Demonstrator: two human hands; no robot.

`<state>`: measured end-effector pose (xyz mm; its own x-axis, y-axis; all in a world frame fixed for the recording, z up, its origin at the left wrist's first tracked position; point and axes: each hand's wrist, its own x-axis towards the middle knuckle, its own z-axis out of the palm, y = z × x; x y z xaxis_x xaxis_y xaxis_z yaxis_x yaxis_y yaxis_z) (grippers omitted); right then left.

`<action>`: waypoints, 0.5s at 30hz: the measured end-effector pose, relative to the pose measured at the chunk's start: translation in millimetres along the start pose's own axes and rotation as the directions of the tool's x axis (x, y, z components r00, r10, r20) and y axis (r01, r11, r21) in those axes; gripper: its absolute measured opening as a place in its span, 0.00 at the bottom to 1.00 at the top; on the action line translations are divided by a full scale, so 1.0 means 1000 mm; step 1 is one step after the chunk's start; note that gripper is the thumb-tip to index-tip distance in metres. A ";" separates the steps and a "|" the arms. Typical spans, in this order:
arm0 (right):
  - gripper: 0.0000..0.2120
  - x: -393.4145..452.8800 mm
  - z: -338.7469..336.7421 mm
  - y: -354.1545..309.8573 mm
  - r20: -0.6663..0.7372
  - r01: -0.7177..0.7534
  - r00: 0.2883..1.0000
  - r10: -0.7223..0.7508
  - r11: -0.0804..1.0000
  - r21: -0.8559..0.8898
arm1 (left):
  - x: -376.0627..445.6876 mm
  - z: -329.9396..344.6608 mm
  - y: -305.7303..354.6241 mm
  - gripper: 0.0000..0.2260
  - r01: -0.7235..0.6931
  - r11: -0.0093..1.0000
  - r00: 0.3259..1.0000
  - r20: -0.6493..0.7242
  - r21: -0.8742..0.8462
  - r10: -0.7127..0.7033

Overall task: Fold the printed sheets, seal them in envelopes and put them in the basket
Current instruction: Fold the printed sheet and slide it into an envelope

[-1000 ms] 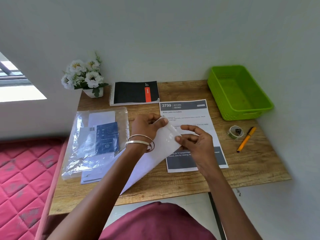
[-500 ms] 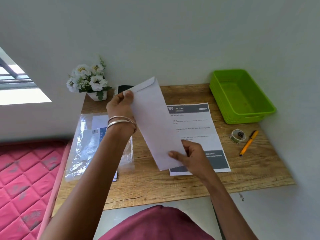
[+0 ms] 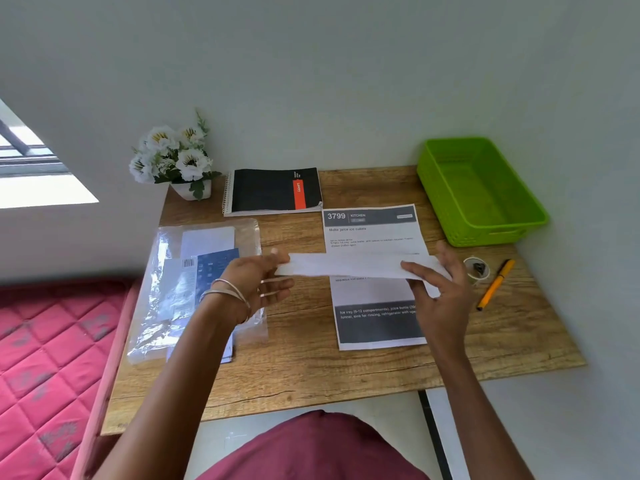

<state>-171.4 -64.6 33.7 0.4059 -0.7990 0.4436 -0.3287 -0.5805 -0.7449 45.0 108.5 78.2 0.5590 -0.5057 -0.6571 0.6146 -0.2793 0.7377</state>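
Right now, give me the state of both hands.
Left hand: pinches the left end of the envelope.
Right hand: grips the envelope's right end.

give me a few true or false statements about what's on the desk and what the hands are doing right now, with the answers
1. Both hands hold the white paper envelope level above the wooden desk, the left hand at one end and the right hand at the other. True.
2. The green plastic basket already has a sealed envelope in it. False: nothing shows inside it.
3. The printed sheet headed 3799 KITCHEN lies flat and unfolded on the desk. True.
4. The orange pen lies on the black spiral notebook. False: it lies on the desk beside the small roll of clear tape, in front of the basket.
5. The pot of white flowers stands at the back left corner of the desk. True.
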 end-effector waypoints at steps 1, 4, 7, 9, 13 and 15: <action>0.17 -0.002 0.001 0.001 0.002 0.020 1.000 -0.020 1.000 0.006 | 0.001 0.000 -0.004 0.09 -0.013 1.000 1.000 -0.008 0.025 0.013; 0.18 -0.007 0.002 -0.001 0.013 -0.058 0.998 0.057 0.993 0.100 | 0.004 0.000 -0.012 0.05 -0.133 0.985 0.987 -0.070 0.110 0.142; 0.23 -0.008 0.001 -0.002 0.108 -0.313 0.950 0.294 0.896 0.315 | 0.006 -0.002 -0.017 0.06 -0.217 0.967 0.967 -0.103 0.136 0.231; 0.22 -0.007 0.001 0.003 0.201 -0.461 0.884 0.422 0.716 0.524 | 0.008 -0.004 -0.022 0.08 -0.252 0.957 0.954 -0.127 0.144 0.271; 0.14 -0.004 0.000 0.013 0.242 -0.540 0.787 0.567 0.446 0.714 | 0.011 -0.007 -0.033 0.10 -0.300 0.927 0.932 -0.139 0.224 0.335; 0.20 -0.001 0.000 0.018 0.224 -0.574 0.760 0.611 0.467 0.672 | 0.010 -0.007 -0.037 0.11 -0.301 0.926 0.940 -0.096 0.227 0.328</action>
<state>-177.8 -74.1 20.3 0.2986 -0.9264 -0.2294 0.1868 0.2924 -0.9379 31.5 120.0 43.2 0.7807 -0.4883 -0.3900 0.2750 -0.2919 0.9160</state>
